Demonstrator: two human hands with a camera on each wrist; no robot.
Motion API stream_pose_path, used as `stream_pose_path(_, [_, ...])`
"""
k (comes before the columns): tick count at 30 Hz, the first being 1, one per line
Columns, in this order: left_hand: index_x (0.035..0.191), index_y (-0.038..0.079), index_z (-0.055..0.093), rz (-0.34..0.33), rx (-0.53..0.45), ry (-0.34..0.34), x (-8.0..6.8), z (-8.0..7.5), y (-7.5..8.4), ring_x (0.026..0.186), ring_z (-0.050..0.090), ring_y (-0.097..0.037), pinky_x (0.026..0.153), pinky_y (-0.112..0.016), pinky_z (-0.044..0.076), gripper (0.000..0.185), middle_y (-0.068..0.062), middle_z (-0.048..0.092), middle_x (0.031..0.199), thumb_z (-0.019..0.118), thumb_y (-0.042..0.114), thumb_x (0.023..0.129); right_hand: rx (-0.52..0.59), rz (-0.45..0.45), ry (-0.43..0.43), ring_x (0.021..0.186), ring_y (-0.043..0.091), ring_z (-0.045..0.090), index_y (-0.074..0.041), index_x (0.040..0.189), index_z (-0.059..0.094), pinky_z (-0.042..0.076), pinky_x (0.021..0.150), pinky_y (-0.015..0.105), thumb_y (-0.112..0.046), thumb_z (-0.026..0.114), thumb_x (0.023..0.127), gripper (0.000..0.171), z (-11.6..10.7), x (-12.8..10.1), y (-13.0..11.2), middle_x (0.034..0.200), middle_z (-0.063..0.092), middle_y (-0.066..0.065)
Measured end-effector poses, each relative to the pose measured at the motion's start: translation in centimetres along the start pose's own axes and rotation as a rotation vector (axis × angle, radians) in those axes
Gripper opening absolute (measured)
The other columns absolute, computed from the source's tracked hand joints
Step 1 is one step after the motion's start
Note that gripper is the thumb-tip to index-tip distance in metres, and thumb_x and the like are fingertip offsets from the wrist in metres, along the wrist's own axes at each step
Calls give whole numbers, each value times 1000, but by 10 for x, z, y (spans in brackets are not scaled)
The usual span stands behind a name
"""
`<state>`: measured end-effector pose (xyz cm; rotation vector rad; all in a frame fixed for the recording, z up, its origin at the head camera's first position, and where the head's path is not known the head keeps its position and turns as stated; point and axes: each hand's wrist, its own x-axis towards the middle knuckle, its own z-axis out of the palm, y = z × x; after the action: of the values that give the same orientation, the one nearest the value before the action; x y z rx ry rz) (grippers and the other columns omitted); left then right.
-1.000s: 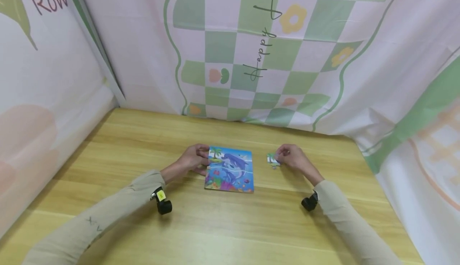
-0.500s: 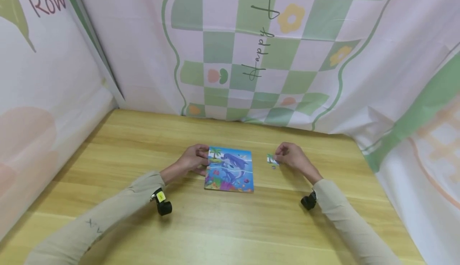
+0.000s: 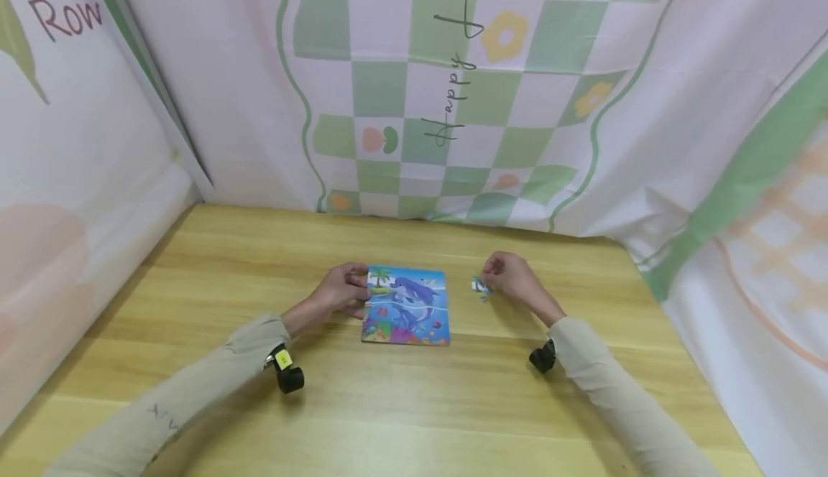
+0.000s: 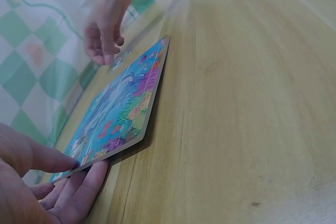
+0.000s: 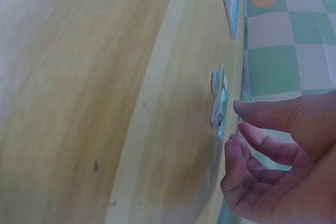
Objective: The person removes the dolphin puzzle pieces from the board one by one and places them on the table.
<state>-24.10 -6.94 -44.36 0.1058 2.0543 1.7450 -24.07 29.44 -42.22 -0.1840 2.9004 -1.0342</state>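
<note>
My left hand (image 3: 336, 292) grips the left edge of a flat square dolphin picture board (image 3: 406, 306). In the left wrist view the thumb lies on the printed face of the board (image 4: 123, 106) and the fingers are underneath, with the near edge tilted up off the table. My right hand (image 3: 514, 279) hovers by a small stack of printed jigsaw pieces (image 3: 479, 285) to the right of the board. The right wrist view shows its thumb and bent fingers (image 5: 278, 153) apart with nothing between them, just beside the jigsaw pieces (image 5: 219, 103).
The wooden table (image 3: 394, 412) extends in front of and around the board. A green-and-white checked curtain (image 3: 440, 103) hangs along the table's back edge. White printed cloth (image 3: 77, 211) closes the left side, and more cloth (image 3: 744, 261) hangs at the right.
The whole head view has shifted slightly left. My right fingertips now cover more of the palm-tree print on the small pieces. The left hand keeps its grip on the board.
</note>
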Motion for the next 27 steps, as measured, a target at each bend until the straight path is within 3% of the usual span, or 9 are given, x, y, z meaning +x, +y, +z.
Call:
stream_pose_path(9, [152,-7,41,14,-6,-13,-2,0,0,97,63,-27,70,-37,70,60,-20,55,116,63,-9,96,68,-5,20,86,29,67,5,103,64,63,67,30,-3,70,97,11,6,4,-23,101,68,20])
stream_pose_path(15, [152,-6,42,-2,-7,7,-3,0,0,98,63,-28,70,-37,70,61,-21,55,119,63,-11,95,94,-47,14,84,26,64,4,101,64,57,67,25,-4,70,98,11,17,8,-44,100,67,19])
stream_pose_path(27, [152,-5,42,8,-1,11,-2,2,-1,97,63,-27,72,-36,70,60,-21,56,119,62,-10,96,95,-140,7,88,28,66,3,97,66,60,73,29,-2,73,95,9,40,19,-76,98,69,18])
